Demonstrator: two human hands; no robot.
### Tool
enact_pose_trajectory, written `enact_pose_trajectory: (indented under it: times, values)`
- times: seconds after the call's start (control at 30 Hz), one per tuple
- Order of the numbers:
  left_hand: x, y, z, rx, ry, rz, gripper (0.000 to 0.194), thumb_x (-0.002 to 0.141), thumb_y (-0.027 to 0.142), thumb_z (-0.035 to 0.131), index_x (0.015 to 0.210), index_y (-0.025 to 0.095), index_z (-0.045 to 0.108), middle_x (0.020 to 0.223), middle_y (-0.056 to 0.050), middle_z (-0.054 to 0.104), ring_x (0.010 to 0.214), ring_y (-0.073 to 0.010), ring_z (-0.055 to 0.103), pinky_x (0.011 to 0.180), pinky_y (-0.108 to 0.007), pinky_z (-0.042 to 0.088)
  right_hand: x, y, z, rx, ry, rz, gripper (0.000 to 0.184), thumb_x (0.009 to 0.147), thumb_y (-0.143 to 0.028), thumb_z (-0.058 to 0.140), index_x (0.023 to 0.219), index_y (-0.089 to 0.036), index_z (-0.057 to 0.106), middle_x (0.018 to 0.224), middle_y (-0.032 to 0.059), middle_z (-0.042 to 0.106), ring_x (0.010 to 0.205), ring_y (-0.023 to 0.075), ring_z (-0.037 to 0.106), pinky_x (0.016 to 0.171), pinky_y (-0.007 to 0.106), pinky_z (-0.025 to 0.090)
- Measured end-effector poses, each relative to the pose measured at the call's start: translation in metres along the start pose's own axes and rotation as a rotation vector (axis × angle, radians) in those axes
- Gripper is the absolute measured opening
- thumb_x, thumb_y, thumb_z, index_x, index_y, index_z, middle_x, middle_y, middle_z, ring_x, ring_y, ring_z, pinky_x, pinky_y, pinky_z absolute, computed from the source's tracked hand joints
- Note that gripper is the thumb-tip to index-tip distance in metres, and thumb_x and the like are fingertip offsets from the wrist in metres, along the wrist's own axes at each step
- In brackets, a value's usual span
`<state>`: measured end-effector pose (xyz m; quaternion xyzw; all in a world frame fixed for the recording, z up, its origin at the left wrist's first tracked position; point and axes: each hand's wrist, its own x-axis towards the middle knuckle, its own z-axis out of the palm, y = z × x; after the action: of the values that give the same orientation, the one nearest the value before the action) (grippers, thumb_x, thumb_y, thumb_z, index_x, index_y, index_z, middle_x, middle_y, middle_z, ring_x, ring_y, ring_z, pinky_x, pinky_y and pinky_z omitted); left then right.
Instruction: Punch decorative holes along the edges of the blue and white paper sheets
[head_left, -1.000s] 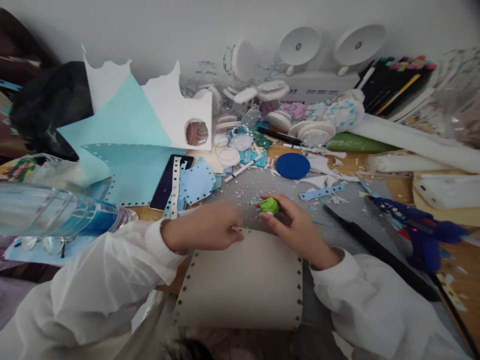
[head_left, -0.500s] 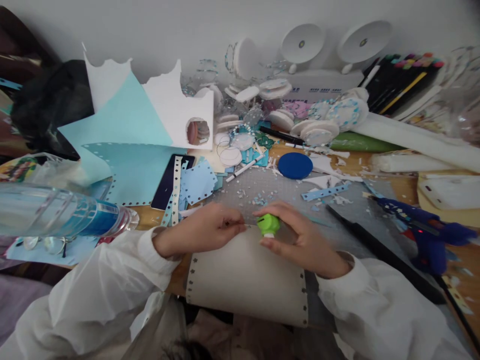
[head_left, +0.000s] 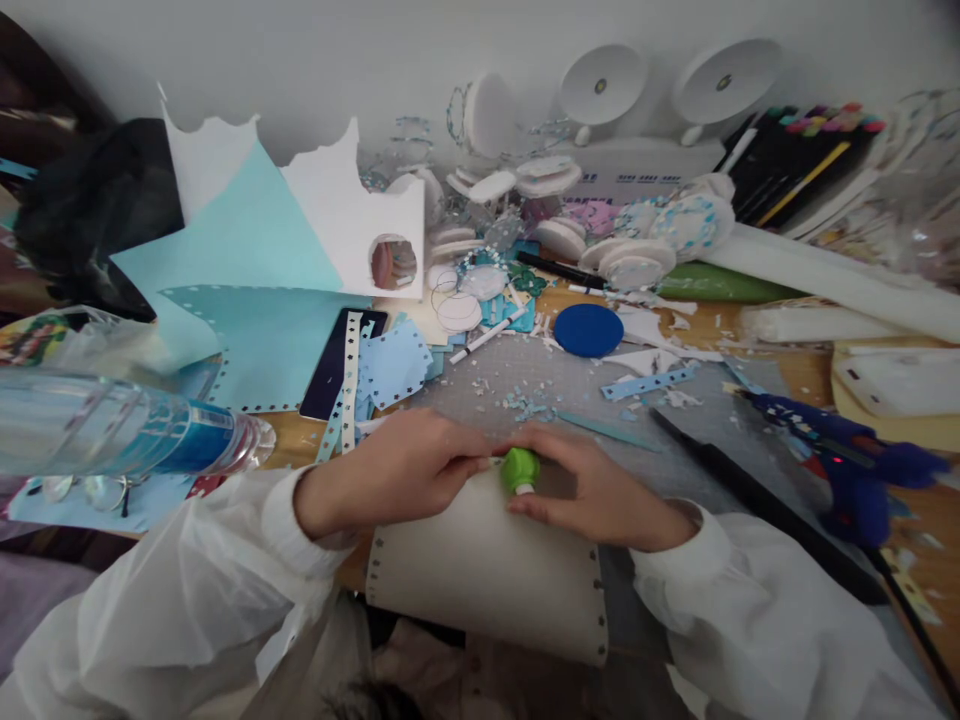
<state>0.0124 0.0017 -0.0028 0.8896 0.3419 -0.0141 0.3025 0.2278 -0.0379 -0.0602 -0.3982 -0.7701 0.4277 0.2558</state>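
Observation:
A cream paper sheet (head_left: 487, 570) lies before me, small star-shaped holes running down its left and right edges. At its far edge my right hand (head_left: 592, 487) grips a green craft punch (head_left: 520, 468) between thumb and fingers. My left hand (head_left: 409, 470) is closed on the sheet's far edge, just left of the punch, thumb and fingers pinched together. The two hands' fingertips nearly meet there. Whether the paper sits inside the punch's slot is hidden by the fingers and the punch body.
A grey cutting mat (head_left: 517, 375) carries paper scraps and a blue round lid (head_left: 589, 330). On the right lie a blue glue gun (head_left: 840, 450) and a long black tool (head_left: 757, 505). A water bottle (head_left: 112, 425), phone (head_left: 330, 370) and teal paper (head_left: 255, 250) are on the left.
My right hand has brought the punch left and slightly down to the sheet's far edge. My left hand has settled against that edge, close to the punch.

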Motion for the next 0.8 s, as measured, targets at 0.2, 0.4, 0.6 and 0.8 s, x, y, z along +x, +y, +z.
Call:
enact_pose_trajectory:
  times: [0.2, 0.4, 0.6, 0.8]
  values:
    - [-0.001, -0.002, 0.001, 0.102, -0.002, 0.032, 0.023, 0.091, 0.021, 0.048, 0.081, 0.02, 0.069, 0.073, -0.001, 0.071, 0.071, -0.0159, 0.066, 0.062, -0.023, 0.04, 0.0, 0.002, 0.006, 0.037, 0.077, 0.046, 0.03, 0.075, -0.028, 0.074, 0.1, -0.021, 0.06, 0.098, 0.0038, 0.063, 0.094, 0.0202, 0.059, 0.084, 0.033, 0.048]
    - [0.002, -0.005, -0.002, 0.193, 0.004, 0.055, 0.024, 0.091, 0.021, 0.047, 0.084, 0.02, 0.07, 0.076, -0.002, 0.071, 0.075, -0.0172, 0.066, 0.066, -0.026, 0.041, -0.002, -0.002, 0.014, -0.008, 0.168, -0.001, 0.018, 0.079, -0.024, 0.067, 0.093, -0.019, 0.058, 0.088, 0.0046, 0.06, 0.082, 0.0194, 0.056, 0.074, 0.032, 0.045]
    - [0.003, 0.014, -0.007, 0.44, 0.121, 0.127, 0.025, 0.086, 0.04, 0.053, 0.087, 0.019, 0.067, 0.088, -0.006, 0.068, 0.089, -0.0253, 0.06, 0.081, -0.04, 0.04, -0.001, 0.0, 0.019, -0.003, 0.217, -0.014, 0.014, 0.08, -0.022, 0.065, 0.09, -0.018, 0.055, 0.086, 0.0051, 0.059, 0.08, 0.0199, 0.055, 0.072, 0.032, 0.043]
    - [0.021, 0.026, 0.008, 0.534, 0.088, 0.146, 0.045, 0.076, 0.057, 0.06, 0.077, 0.013, 0.066, 0.078, -0.009, 0.068, 0.08, -0.0271, 0.062, 0.075, -0.041, 0.043, 0.001, 0.003, 0.019, -0.014, 0.218, -0.046, 0.012, 0.078, -0.018, 0.063, 0.084, -0.018, 0.052, 0.082, 0.0048, 0.056, 0.078, 0.0204, 0.052, 0.068, 0.032, 0.04]
